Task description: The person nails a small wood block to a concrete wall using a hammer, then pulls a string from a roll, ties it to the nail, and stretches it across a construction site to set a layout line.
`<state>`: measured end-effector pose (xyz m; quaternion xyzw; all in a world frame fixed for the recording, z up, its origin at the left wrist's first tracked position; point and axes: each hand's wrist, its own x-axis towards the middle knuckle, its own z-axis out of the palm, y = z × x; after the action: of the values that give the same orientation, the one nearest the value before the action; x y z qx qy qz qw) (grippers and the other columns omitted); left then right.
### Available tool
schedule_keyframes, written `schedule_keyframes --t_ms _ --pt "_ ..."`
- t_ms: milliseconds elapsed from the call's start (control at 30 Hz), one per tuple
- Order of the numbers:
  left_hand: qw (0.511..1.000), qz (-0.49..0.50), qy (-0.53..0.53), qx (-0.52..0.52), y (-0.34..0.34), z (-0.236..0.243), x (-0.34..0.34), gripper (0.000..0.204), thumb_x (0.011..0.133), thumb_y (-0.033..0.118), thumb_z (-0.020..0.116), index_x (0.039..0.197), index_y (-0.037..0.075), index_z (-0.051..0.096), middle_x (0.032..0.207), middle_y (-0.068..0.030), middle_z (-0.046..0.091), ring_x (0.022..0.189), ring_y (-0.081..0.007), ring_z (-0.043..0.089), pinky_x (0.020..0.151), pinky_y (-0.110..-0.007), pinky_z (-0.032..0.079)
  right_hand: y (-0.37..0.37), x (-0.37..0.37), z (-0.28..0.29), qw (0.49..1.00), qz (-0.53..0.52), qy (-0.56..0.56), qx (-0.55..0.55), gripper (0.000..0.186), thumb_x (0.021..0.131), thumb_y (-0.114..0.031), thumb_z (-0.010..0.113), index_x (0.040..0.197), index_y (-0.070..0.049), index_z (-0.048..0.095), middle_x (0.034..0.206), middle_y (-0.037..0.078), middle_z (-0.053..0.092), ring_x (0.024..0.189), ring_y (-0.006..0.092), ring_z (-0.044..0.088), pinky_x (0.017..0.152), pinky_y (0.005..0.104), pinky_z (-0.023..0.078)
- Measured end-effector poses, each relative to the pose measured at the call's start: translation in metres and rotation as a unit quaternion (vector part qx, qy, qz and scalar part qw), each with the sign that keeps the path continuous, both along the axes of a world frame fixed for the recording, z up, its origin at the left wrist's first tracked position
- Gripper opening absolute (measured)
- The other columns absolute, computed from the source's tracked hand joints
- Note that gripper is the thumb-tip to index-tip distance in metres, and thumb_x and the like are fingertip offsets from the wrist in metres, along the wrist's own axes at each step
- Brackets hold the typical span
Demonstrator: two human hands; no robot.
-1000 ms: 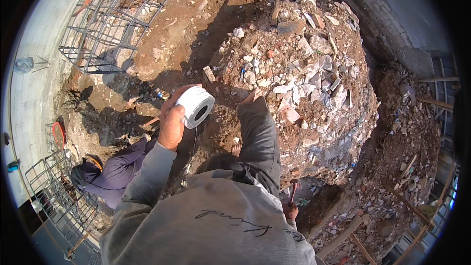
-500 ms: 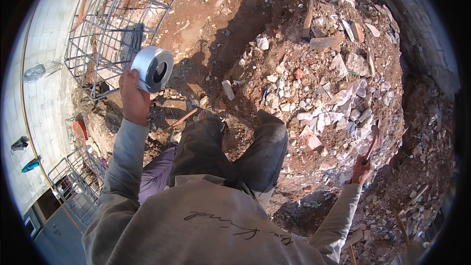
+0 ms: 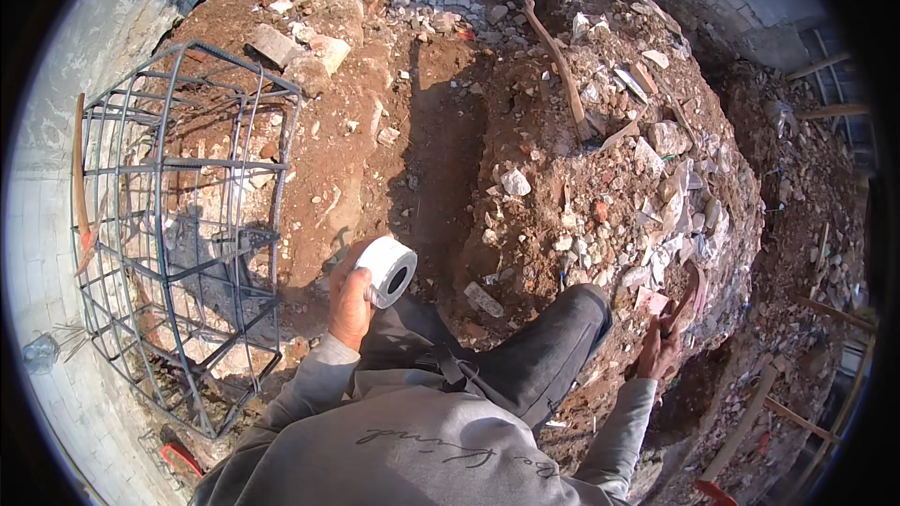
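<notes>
In front of my torso, my left hand (image 3: 350, 311) grips a silvery-white roll (image 3: 382, 270) with a dark hollow core. The thumb lies across its outer side. Whether the wound material is tape or twine cannot be told. Over the rubble on the right, my right hand (image 3: 659, 349) is closed round what looks like a hammer (image 3: 692, 296) with a reddish handle, its upper part pointing away from me. The two hands are well apart, with my bent knee between them.
A rebar cage (image 3: 161, 167) stands at left beside a pale block wall (image 3: 45, 215). A trench (image 3: 441, 145) runs ahead, with a heap of rubble (image 3: 600, 197) to its right. A wooden-handled tool (image 3: 560, 61) leans on that heap; another wooden handle (image 3: 80, 164) stands by the cage.
The view has shifted, showing more of the cage and trench. Against my body, my left hand has come lower and inward with the roll. My right hand, still holding the hammer, sits slightly further left.
</notes>
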<state>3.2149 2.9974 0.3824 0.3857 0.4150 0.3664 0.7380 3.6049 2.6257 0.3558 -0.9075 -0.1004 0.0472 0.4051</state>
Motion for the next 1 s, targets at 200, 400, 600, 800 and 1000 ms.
schedule_keyframes --t_ms 200,400,600,800,1000 --pt "0.997 -0.004 0.048 0.063 0.080 0.047 -0.048 0.054 0.078 0.022 0.050 0.124 -0.006 0.057 0.114 -0.0105 0.063 0.103 -0.0175 0.061 0.091 -0.029 0.047 -0.041 -0.163 -0.092 0.954 -0.106 0.249 -0.132 0.023 0.076 -0.021 0.074 0.085 -0.002 0.067 0.072 0.006 0.063 0.063 0.0180 0.057 0.061 0.0357 0.048" --pt "0.994 0.005 0.050 0.095 0.166 0.036 -0.015 0.056 0.079 0.026 0.051 0.125 -0.005 0.055 0.119 -0.0105 0.061 0.109 -0.0189 0.059 0.095 -0.031 0.045 -0.052 -0.242 -0.168 0.916 0.155 0.254 -0.270 0.034 0.077 -0.036 0.065 0.091 -0.006 0.070 0.080 0.022 0.067 0.079 0.0396 0.067 0.068 0.0481 0.051" --pt "0.986 0.022 0.029 0.164 0.268 0.032 0.072 0.057 0.083 0.030 0.053 0.126 -0.007 0.054 0.123 -0.0134 0.060 0.113 -0.0224 0.058 0.100 -0.034 0.043 0.074 -0.175 -0.243 0.889 0.225 0.255 -0.307 0.032 0.082 -0.036 0.063 0.092 -0.006 0.069 0.083 0.024 0.067 0.081 0.0411 0.066 0.070 0.0482 0.051" --pt "0.986 0.067 0.015 0.153 0.370 0.059 0.134 0.061 0.080 0.026 0.053 0.130 -0.009 0.051 0.122 -0.0165 0.060 0.114 -0.0251 0.058 0.100 -0.035 0.044 0.356 0.007 -0.162 0.934 0.232 0.199 -0.184 0.029 0.079 -0.031 0.066 0.087 -0.003 0.068 0.077 0.020 0.067 0.070 0.0320 0.065 0.066 0.0412 0.050" --pt "0.985 0.068 0.003 0.156 0.477 0.049 0.199 0.059 0.083 0.027 0.051 0.130 -0.008 0.050 0.122 -0.0172 0.060 0.113 -0.0267 0.060 0.098 -0.037 0.047 0.522 0.099 -0.086 0.931 0.080 0.314 0.170 0.021 0.088 -0.022 0.071 0.089 -0.007 0.056 0.068 -0.003 0.053 0.058 0.0061 0.047 0.053 0.0232 0.038"
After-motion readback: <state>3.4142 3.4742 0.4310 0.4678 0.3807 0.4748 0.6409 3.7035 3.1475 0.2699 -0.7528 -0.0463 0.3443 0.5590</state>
